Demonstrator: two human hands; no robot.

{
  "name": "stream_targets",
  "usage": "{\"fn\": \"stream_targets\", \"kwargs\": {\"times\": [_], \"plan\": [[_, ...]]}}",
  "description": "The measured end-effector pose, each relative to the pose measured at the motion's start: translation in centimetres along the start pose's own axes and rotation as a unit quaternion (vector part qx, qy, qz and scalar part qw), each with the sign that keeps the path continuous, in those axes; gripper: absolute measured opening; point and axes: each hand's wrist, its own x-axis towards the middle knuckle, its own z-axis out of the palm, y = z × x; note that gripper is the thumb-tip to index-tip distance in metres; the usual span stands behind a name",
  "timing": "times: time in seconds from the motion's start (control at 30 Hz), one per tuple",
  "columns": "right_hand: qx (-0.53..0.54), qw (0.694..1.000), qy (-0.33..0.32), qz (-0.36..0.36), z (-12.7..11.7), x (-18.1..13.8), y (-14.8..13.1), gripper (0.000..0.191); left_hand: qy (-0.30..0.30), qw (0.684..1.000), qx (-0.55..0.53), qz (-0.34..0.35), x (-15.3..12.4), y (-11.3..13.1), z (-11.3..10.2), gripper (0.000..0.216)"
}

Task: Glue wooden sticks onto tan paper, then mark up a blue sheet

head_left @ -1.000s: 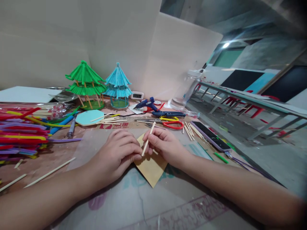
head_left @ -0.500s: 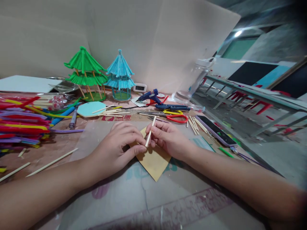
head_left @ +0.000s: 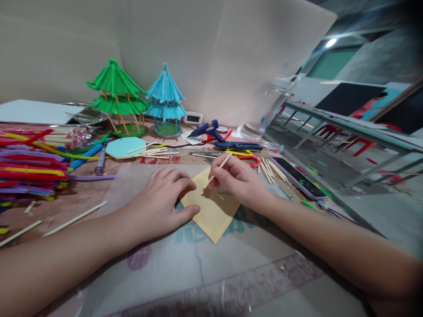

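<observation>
A square of tan paper (head_left: 214, 220) lies on the clear plastic sheet, one corner pointing toward me. My right hand (head_left: 239, 178) pinches a thin wooden stick (head_left: 220, 167), held slanting over the paper with its lower end close to the surface; whether it touches I cannot tell. At the paper's left edge rests my left hand (head_left: 168, 196), thumb and fingers apart and nothing between them. Beyond the hands lie red-handled scissors (head_left: 253, 160), partly hidden by my right hand, and loose wooden sticks (head_left: 272, 169).
A green pagoda model (head_left: 117, 97) and a blue one (head_left: 165, 103) stand at the back. Nearby are a glue gun (head_left: 208, 129), a utility knife (head_left: 238, 145), a phone (head_left: 297, 178), a light blue octagon (head_left: 125, 147) and a heap of pipe cleaners (head_left: 31, 167). A clear jug (head_left: 264, 108) stands back right.
My left hand has let go of the stick's lower end and opened. My right hand has shifted slightly right with the stick, which now leans more. More of the paper shows.
</observation>
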Motion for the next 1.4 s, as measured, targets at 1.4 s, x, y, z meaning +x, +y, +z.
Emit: {"fn": "stream_targets", "kwargs": {"times": [1.4], "plan": [[-0.341,0.924,-0.116,-0.130,0.0,1.4,1.1,0.016,-0.043,0.999,0.007,-0.013,0.1,0.0,0.5,0.035]]}}
